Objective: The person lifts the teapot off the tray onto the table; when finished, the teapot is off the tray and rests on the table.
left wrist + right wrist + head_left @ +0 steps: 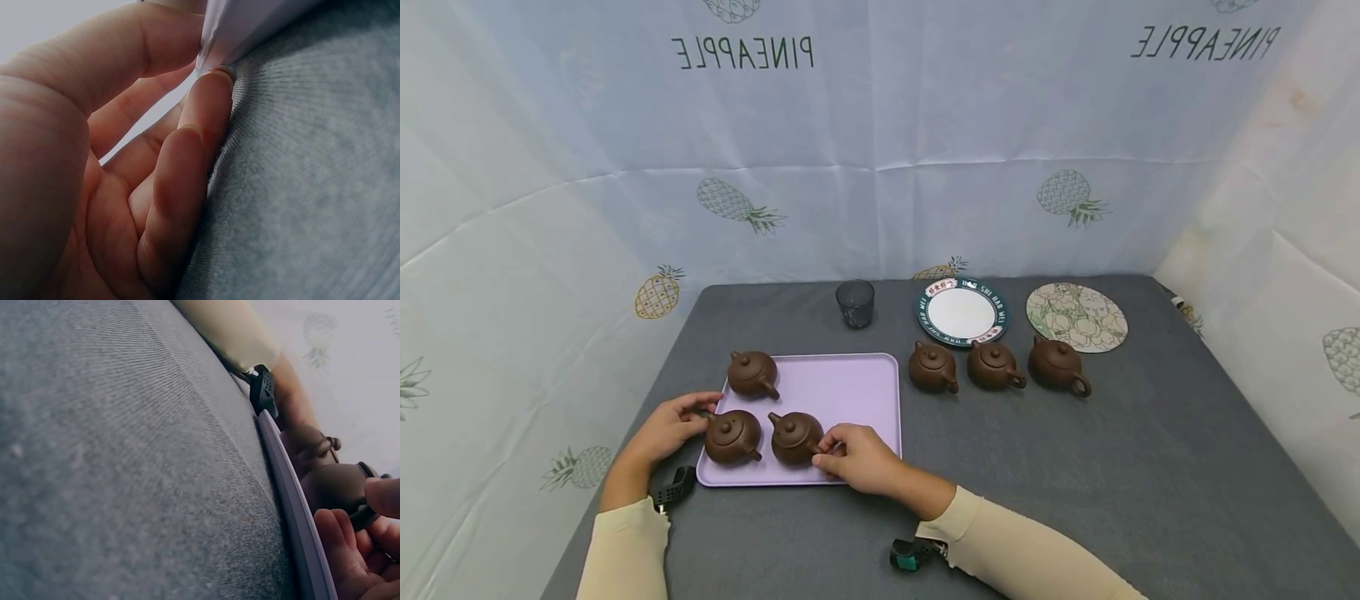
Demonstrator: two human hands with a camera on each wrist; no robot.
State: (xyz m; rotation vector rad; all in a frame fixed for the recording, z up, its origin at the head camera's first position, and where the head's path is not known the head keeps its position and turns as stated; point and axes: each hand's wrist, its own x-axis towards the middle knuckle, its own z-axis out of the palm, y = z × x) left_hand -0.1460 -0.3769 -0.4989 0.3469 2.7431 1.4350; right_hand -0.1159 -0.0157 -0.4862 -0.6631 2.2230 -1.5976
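Observation:
A lilac tray point(842, 383) bears three brown clay teapots. My right hand point(865, 458) pinches the handle of the front-right teapot point(794, 437), thumb and fingers around it, its spout pointing left and away. The right wrist view shows this teapot point(337, 487) just above the tray's rim point(294, 487). My left hand point(672, 427) grips the tray's left edge, with thumb and fingertips at the rim in the left wrist view. Right beside that hand sits the front-left teapot point(732, 437). Behind it, another teapot point(752, 373) occupies the back-left corner.
Right of the tray, three similar teapots stand in a row: left point(932, 367), middle point(992, 366) and right point(1057, 365). Behind are a dark glass point(856, 303), a green-rimmed plate point(962, 312) and a round patterned mat point(1077, 317). Grey cloth point(1135, 467) covers the table.

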